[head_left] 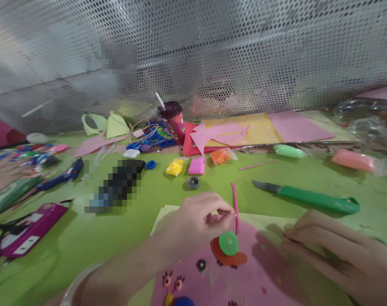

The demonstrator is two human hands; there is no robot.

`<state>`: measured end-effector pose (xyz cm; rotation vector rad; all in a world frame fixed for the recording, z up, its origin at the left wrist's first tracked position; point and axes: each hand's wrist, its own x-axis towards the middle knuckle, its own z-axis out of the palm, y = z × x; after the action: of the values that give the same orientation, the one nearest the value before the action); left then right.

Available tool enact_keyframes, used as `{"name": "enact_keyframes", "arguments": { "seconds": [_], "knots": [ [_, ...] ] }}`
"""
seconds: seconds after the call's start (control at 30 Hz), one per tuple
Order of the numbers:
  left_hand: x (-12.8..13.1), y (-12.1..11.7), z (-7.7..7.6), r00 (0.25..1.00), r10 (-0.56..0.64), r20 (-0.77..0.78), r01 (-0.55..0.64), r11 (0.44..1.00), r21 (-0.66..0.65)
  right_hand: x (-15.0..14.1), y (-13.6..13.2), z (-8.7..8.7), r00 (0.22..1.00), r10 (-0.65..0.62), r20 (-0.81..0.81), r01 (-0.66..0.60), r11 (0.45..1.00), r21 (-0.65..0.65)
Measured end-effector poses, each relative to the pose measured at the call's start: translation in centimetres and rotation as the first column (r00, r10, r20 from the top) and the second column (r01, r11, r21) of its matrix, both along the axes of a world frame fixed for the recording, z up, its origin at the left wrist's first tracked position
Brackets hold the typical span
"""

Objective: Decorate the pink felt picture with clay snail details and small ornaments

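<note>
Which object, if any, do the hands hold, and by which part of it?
It cannot be told: the left hand's fingertips meet near the middle of the bright pink stick, possibly without gripping it; the right hand shows no clear hold.

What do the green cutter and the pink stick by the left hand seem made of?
Green cutter handle: likely plastic, evenly coloured, slight sheen. Its blade: likely metal, grey, flat. Pink stick: perhaps smooth plastic, from its even bright colour.

perforated metal panel (244, 63) behind green tabletop (94, 238)
</note>
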<state>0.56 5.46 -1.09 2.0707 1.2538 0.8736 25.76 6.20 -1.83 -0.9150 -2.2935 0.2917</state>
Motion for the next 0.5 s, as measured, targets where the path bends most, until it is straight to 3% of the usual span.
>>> {"name": "enact_keyframes", "arguments": {
  "seconds": [0.27,0.5],
  "knots": [
    [0.09,0.09,-0.07,1.0,0.013,0.013,-0.013,1.0,0.002,-0.02,-0.29,0.56,0.999,-0.029,-0.023,0.03,0.997,0.069],
    [0.13,0.09,-0.07,1.0,0.013,0.019,-0.014,0.998,0.057,0.15,-0.2,0.01,0.999,-0.045,-0.03,0.045,0.999,0.015]
  ]
}}
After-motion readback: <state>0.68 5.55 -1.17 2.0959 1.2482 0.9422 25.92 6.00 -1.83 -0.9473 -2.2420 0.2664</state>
